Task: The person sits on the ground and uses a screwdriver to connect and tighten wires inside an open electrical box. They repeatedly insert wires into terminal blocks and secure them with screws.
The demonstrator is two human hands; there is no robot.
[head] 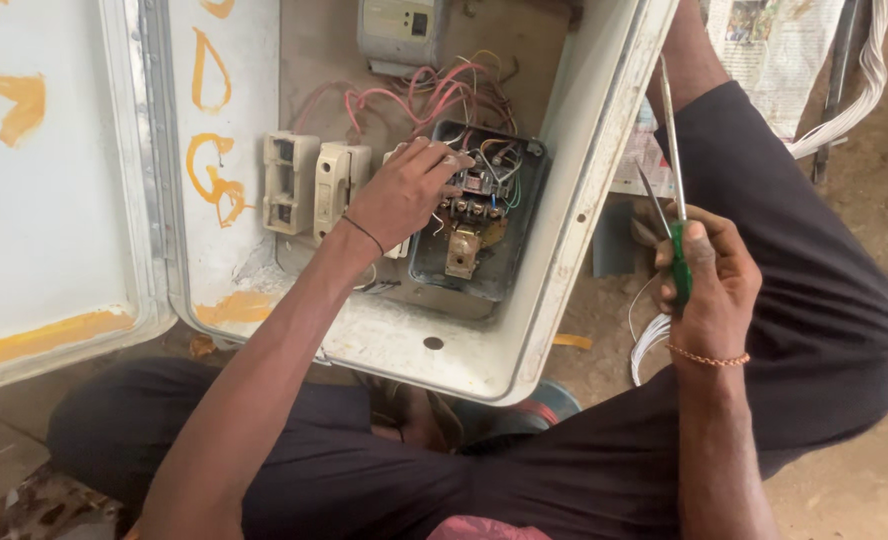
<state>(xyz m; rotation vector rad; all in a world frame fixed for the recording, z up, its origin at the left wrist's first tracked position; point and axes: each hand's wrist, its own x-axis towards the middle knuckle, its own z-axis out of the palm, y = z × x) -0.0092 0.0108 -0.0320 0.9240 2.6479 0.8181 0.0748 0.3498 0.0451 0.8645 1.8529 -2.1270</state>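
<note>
The left hand (399,195) covers part of the starter (479,215), hiding its fingertips' contact. The door (44,200) and meter (399,30) are cut off by the frame's edges. The screwdriver (676,190) handle is mostly hidden inside the right hand (709,275).

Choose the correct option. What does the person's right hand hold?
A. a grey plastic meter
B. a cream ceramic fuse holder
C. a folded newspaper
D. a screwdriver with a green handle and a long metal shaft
D: the right hand grips the screwdriver with a green handle and a long metal shaft outside the open white metal box, while the left hand reaches into the dark switch unit.
</note>
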